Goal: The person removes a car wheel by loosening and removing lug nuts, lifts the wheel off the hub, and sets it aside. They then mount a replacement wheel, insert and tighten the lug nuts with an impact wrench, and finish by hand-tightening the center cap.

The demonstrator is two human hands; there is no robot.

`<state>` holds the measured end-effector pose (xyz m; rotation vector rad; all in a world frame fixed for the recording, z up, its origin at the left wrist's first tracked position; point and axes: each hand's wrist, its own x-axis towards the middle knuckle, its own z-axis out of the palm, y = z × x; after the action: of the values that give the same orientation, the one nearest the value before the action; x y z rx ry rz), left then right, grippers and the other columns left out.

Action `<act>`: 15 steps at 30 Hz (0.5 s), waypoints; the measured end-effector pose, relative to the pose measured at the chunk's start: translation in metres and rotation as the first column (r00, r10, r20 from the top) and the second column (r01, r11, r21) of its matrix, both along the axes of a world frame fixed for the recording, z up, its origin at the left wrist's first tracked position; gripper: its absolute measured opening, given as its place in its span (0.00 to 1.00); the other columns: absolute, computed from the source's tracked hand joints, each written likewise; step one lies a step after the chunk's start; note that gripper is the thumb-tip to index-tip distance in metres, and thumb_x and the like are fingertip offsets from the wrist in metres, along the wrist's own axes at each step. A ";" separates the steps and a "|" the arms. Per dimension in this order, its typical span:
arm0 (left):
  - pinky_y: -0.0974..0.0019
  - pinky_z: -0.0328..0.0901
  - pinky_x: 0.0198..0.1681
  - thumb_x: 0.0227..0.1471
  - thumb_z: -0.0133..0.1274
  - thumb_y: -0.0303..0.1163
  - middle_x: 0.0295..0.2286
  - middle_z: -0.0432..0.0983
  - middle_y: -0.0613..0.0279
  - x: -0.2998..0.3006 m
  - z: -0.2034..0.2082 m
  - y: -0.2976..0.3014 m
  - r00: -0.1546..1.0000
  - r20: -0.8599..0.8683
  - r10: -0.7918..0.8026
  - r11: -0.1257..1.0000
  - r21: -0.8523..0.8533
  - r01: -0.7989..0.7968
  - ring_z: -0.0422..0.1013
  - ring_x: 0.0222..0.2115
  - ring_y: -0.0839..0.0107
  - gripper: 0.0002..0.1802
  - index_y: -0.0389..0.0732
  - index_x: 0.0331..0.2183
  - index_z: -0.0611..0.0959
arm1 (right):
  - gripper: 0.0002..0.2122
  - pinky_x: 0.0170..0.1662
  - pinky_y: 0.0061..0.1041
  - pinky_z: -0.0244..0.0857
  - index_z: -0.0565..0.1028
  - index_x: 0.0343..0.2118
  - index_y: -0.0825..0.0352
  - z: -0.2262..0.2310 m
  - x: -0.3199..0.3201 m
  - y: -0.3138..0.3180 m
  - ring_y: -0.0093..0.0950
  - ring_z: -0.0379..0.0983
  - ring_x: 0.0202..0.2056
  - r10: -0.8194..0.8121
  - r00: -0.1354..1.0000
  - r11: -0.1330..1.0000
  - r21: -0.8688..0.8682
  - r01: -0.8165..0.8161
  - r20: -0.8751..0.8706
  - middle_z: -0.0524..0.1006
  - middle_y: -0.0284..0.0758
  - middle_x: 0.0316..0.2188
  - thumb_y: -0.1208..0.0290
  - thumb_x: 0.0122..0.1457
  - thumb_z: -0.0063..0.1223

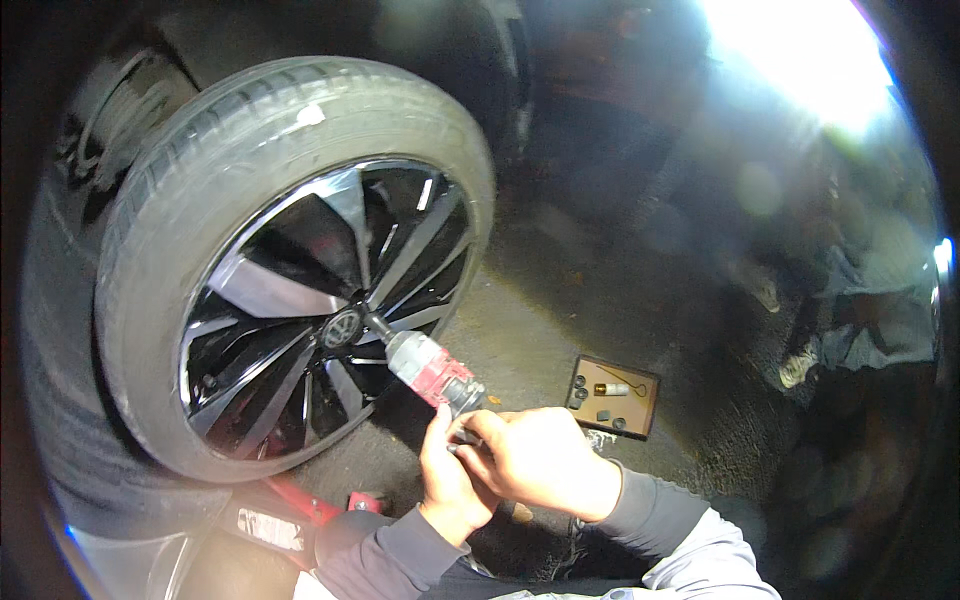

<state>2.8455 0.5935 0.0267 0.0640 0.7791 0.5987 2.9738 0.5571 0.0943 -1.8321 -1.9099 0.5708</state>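
A car wheel (pixel 300 115) with a black and silver multi-spoke rim stands upright at the left. A red and grey impact wrench (pixel 425 365) slants toward it, the socket end meeting the rim beside the round centre cap (pixel 341 327). My left hand (pixel 455 485) is closed just behind the wrench's rear end, its thumb pointing up. Pressed against it from the right, my right hand (pixel 545 455) is closed, fingers pinched. A small grey piece (pixel 458 440) shows between the hands, too covered to name. Whether either hand touches the wrench is hidden.
Right of my hands, a shallow dark-edged tray (pixel 640 420) on the floor holds several small dark round pieces, a small cylinder and a wire hook. A red metal piece (pixel 300 500) lies below the wheel. Pale shoe-like shapes (pixel 798 368) are at the right. Strong light glares upper right.
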 end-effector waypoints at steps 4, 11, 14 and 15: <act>0.57 0.73 0.47 0.62 0.48 0.56 0.37 0.82 0.57 -0.030 0.015 0.021 0.989 0.110 0.094 0.989 -0.124 -0.080 0.78 0.40 0.61 0.28 0.39 0.40 0.83 | 0.20 0.30 0.37 0.74 0.79 0.48 0.64 0.009 -0.007 0.014 0.42 0.80 0.25 0.072 0.995 0.979 0.198 -0.056 -0.075 0.81 0.40 0.24 0.56 0.57 0.63; 0.67 0.62 0.25 0.60 0.55 0.52 0.29 0.75 0.61 -0.077 0.028 0.056 0.968 -0.202 0.149 0.989 0.023 -0.147 0.71 0.29 0.65 0.20 0.45 0.29 0.78 | 0.30 0.50 0.37 0.73 0.75 0.54 0.72 -0.083 0.108 0.055 0.42 0.79 0.48 -0.089 0.996 0.961 -0.265 0.078 -0.030 0.80 0.51 0.47 0.61 0.49 0.70; 0.63 0.65 0.31 0.58 0.52 0.43 0.29 0.75 0.59 -0.089 0.027 0.072 0.954 -0.223 0.200 0.977 0.114 -0.178 0.72 0.30 0.63 0.14 0.41 0.33 0.79 | 0.50 0.68 0.37 0.56 0.61 0.67 0.75 -0.172 0.080 0.047 0.48 0.63 0.65 -0.038 0.996 0.892 -0.453 -0.001 -0.077 0.66 0.54 0.64 0.49 0.46 0.74; 0.62 0.66 0.31 0.57 0.52 0.42 0.29 0.75 0.59 -0.091 0.025 0.075 0.954 -0.207 0.217 0.972 0.130 -0.193 0.72 0.30 0.62 0.14 0.41 0.33 0.79 | 0.50 0.69 0.39 0.54 0.60 0.66 0.76 -0.199 0.059 0.043 0.47 0.62 0.66 -0.037 0.979 0.948 -0.316 -0.029 -0.200 0.66 0.54 0.64 0.49 0.47 0.73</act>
<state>2.7541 0.6687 0.0515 0.1530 0.9756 0.8422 3.0330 0.6003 -0.1047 -1.8795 -1.7551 1.0759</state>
